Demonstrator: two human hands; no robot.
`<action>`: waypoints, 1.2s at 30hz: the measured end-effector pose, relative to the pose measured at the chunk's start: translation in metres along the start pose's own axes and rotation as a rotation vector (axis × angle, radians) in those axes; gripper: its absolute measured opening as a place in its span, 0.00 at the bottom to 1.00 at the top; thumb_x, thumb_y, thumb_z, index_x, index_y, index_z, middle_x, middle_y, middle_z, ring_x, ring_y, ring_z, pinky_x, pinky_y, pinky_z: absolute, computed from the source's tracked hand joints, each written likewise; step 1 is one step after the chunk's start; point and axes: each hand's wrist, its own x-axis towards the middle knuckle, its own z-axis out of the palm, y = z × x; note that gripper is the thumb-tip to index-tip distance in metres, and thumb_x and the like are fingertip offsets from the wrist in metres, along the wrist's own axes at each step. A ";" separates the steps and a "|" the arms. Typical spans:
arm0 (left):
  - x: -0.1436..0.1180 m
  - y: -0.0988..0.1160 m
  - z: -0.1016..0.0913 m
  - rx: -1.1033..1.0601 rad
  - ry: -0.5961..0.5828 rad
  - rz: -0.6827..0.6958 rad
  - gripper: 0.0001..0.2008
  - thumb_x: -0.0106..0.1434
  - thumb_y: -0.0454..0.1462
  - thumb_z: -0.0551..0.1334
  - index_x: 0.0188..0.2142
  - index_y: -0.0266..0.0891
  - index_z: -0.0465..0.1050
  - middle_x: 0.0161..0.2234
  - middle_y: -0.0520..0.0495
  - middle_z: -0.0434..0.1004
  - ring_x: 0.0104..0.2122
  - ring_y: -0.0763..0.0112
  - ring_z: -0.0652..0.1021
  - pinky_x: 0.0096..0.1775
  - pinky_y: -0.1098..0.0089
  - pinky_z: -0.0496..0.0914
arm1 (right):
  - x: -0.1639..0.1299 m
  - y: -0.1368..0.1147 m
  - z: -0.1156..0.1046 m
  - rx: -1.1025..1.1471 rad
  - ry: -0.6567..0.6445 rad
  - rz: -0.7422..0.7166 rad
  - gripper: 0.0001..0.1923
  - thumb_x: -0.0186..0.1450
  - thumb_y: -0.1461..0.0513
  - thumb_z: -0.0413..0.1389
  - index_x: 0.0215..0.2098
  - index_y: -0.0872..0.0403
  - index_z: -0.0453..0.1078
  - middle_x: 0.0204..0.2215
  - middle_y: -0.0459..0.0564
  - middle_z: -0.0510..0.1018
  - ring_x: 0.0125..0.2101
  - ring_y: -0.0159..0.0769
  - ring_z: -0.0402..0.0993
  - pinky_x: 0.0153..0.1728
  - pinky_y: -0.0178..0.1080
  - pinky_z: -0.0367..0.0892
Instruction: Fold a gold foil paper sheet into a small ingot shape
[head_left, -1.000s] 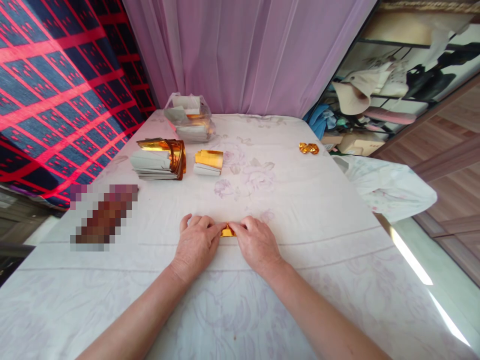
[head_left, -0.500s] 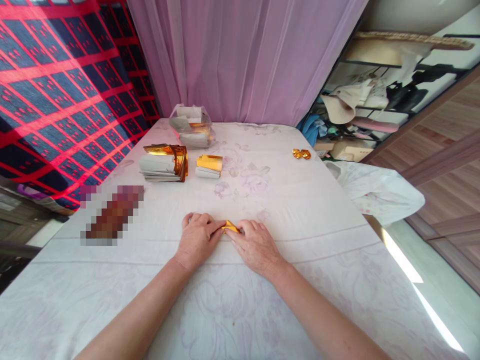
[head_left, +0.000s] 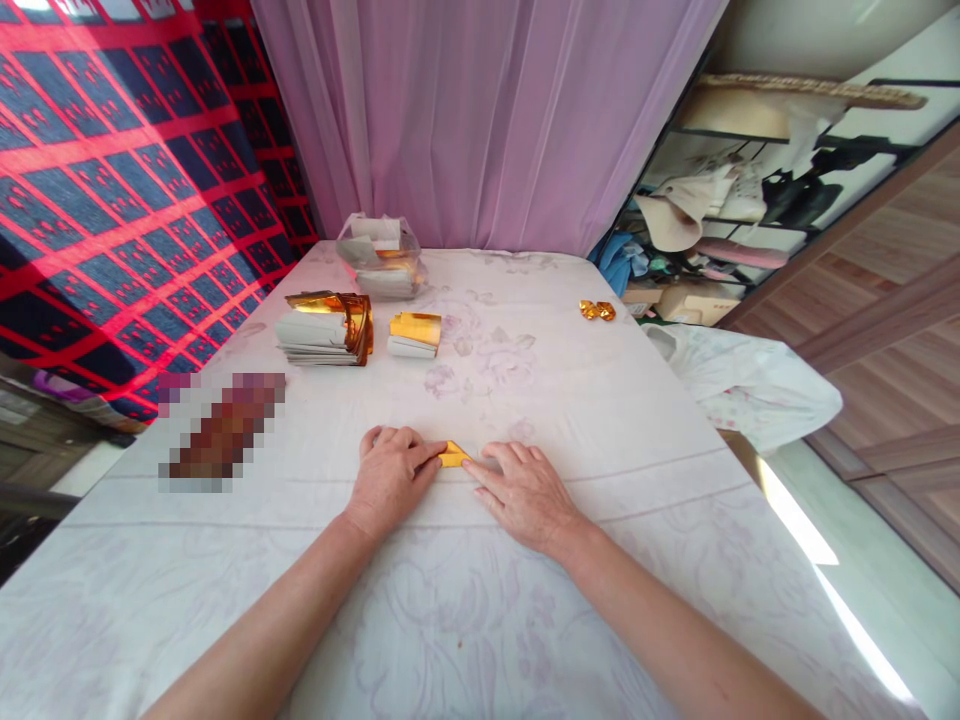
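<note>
On the bed, a white sheet with a faint floral print [head_left: 600, 400] carries everything, bounded at the far end by a mauve curtain [head_left: 480, 120] and at the left by a red-and-navy grid-patterned cloth [head_left: 112, 200]. Over the right edge of the sheet lies a crumpled white garment [head_left: 750, 385]. Far left stand three stores of paper: a clear plastic bag of sheets [head_left: 381, 255], a tall stack of grey-backed gold foil sheets [head_left: 324, 327], and just beside it a smaller stack of gold foil sheets [head_left: 415, 333]. Two small folded gold pieces [head_left: 596, 311] lie well apart at the far right.

Near the middle, both hands rest knuckles-up on the sheet. The left hand [head_left: 390, 477] pins the small folded gold foil paper [head_left: 453, 456] with bent fingertips, pressing rather than grasping it. The right hand [head_left: 525, 488] has slid away to the right since half a second ago; its fingers lie flat and spread, holding nothing, the forefinger at or just beside the paper's right corner. More gold now shows between the hands than a second ago, when both covered it. Judged from this, a crease has been pressed and the piece is partly folded.
</note>
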 end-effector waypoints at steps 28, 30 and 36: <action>0.007 0.011 -0.012 0.206 -0.129 0.045 0.15 0.67 0.40 0.55 0.50 0.54 0.74 0.38 0.46 0.74 0.42 0.58 0.73 0.55 0.43 0.55 | 0.027 -0.001 -0.004 -0.080 -0.023 -0.047 0.20 0.68 0.50 0.52 0.54 0.49 0.69 0.38 0.52 0.72 0.40 0.41 0.66 0.41 0.42 0.55; 0.006 0.010 -0.011 0.183 -0.121 0.041 0.15 0.67 0.41 0.56 0.50 0.54 0.74 0.38 0.46 0.74 0.42 0.58 0.73 0.55 0.43 0.54 | 0.026 0.002 -0.005 -0.109 -0.024 -0.100 0.21 0.68 0.51 0.53 0.55 0.51 0.68 0.39 0.52 0.73 0.40 0.42 0.66 0.41 0.43 0.56; 0.005 0.007 -0.007 0.125 -0.094 0.025 0.15 0.67 0.41 0.55 0.50 0.55 0.75 0.37 0.46 0.74 0.42 0.58 0.72 0.55 0.43 0.54 | 0.015 0.010 -0.008 -0.119 -0.025 -0.138 0.21 0.66 0.52 0.56 0.55 0.50 0.69 0.43 0.54 0.74 0.42 0.42 0.67 0.41 0.43 0.57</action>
